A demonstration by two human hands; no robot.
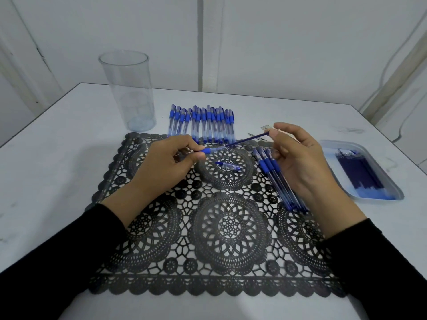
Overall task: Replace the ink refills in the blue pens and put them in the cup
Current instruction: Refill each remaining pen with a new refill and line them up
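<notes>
1. Closest to me was the black lace mat, spread on the white table, with both black sleeves coming in over its near corners.
2. At about 10 o'clock off the mat stood the clear cup, upright, nothing in it that I could see.
3. The left hand was curled round a pen barrel, gripping it near the blue grip.
4. At 12 o'clock, a row of capped blue pens lay side by side on the mat's far edge.
5. A loose blue cap sat on the mat just below the barrel.
6. A dark refill stuck out of the barrel toward 2 o'clock.
7. The right hand pinched the refill's far end between thumb and forefinger.
8. A few more pens lay bunched beside that hand, partly hidden by it.
9. At 3 o'clock, a clear tray held a pile of spare refills.
</notes>
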